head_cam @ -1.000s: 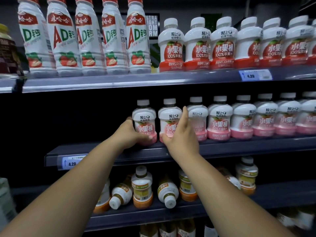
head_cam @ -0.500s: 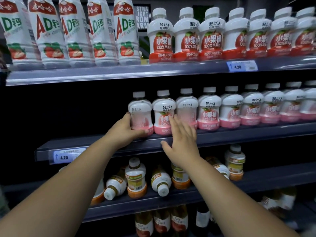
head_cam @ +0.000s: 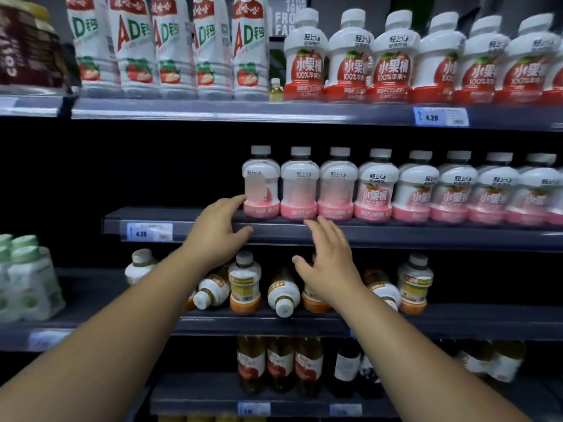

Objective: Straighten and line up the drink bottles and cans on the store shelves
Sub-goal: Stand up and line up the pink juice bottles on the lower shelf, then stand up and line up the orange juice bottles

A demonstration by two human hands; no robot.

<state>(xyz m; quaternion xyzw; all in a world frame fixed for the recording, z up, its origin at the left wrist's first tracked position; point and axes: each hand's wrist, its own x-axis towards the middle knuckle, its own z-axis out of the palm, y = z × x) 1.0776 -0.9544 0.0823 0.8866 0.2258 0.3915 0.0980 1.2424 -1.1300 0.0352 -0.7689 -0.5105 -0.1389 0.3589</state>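
Observation:
A row of small pink-and-white bottles (head_cam: 377,187) stands upright along the front of the middle shelf (head_cam: 396,234). The leftmost pink bottle (head_cam: 261,184) has its label turned away. My left hand (head_cam: 217,231) is open at the shelf lip, fingertips just beside that bottle's base. My right hand (head_cam: 330,263) is open, fingers spread, below the shelf edge and holding nothing. On the shelf below, orange-and-white bottles are jumbled: one upright (head_cam: 245,283), two lying on their sides with caps toward me (head_cam: 283,295) (head_cam: 210,292).
The top shelf holds tall AD milk bottles (head_cam: 173,47) and red-label juice bottles (head_cam: 387,59). Price tags (head_cam: 440,116) (head_cam: 149,231) sit on shelf edges. Dark bottles (head_cam: 280,365) stand on the lowest shelf. Green-capped packs (head_cam: 26,278) sit at left.
Both hands have let go of the two leftmost pink bottles and drawn back and down to the shelf edge. The bottles now stand in line. The view has tilted slightly downward.

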